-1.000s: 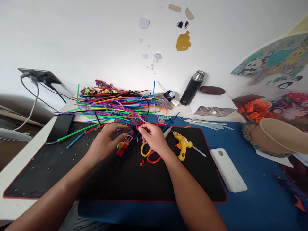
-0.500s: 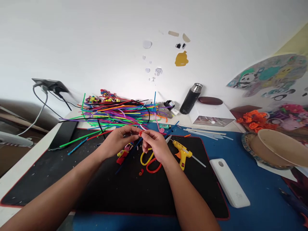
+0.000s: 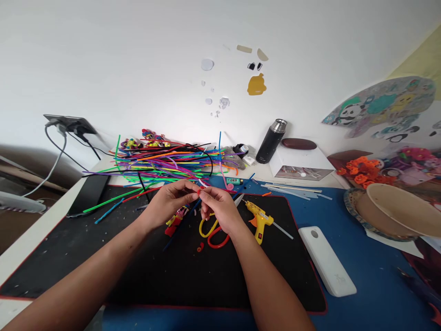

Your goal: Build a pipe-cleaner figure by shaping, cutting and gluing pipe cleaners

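Observation:
My left hand [image 3: 168,202] and my right hand [image 3: 220,209] meet above a black mat [image 3: 103,257], both pinched on a small red piece [image 3: 198,191]. Under my hands lie a little red and yellow figure [image 3: 175,218] and a dark blue strand [image 3: 179,227]. Scissors with a yellow and a red handle [image 3: 212,232] lie beneath my right hand. A loose small red bit [image 3: 200,248] rests on the mat near them. A yellow glue gun [image 3: 259,219] lies just to the right.
A heap of coloured strands [image 3: 165,163] covers the back of the desk. A black flask [image 3: 270,141], a white box [image 3: 303,163], a white power bank [image 3: 327,262], clear glue sticks [image 3: 296,189], stacked bowls [image 3: 389,207] and orange flowers [image 3: 358,168] stand right. A black phone [image 3: 87,195] lies left.
My left hand lifted off the mat by the figure and came up to my right hand. Both now pinch the small red piece together. The view tilted slightly.

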### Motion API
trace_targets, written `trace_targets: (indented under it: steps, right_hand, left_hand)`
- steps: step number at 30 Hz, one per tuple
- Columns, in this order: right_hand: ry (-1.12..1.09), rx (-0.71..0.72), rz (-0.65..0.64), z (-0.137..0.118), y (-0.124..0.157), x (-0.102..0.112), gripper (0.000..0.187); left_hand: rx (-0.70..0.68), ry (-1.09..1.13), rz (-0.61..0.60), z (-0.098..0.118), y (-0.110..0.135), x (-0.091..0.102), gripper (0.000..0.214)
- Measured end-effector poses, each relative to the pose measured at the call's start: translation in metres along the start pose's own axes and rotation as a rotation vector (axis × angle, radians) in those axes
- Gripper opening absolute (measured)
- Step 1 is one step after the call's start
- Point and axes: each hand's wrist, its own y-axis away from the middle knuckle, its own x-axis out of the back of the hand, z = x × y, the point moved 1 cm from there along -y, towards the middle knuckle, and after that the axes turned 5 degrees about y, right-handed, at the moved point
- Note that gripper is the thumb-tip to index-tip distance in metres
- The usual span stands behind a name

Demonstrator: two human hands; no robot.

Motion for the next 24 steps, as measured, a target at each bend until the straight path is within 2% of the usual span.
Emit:
trace_targets:
  steps: [9, 13, 18, 24]
  right_hand:
    - [0.058, 0.016, -0.005, 0.008, -0.001, -0.002, 0.048]
    - [0.087, 0.037, 0.071, 0.009, -0.003, -0.001, 0.047]
    - [0.153, 0.09, 0.146, 0.007, -0.002, 0.0, 0.045]
    - [0.214, 0.139, 0.121, 0.01, -0.003, -0.003, 0.042]
  left_hand:
    - [0.036, 0.059, 0.013, -0.004, 0.005, 0.003, 0.039]
    - [0.046, 0.035, 0.058, -0.004, 0.007, 0.005, 0.038]
    - [0.061, -0.076, 0.087, -0.01, 0.008, 0.007, 0.04]
    - [0.038, -0.293, 0.05, -0.011, 0.009, 0.005, 0.037]
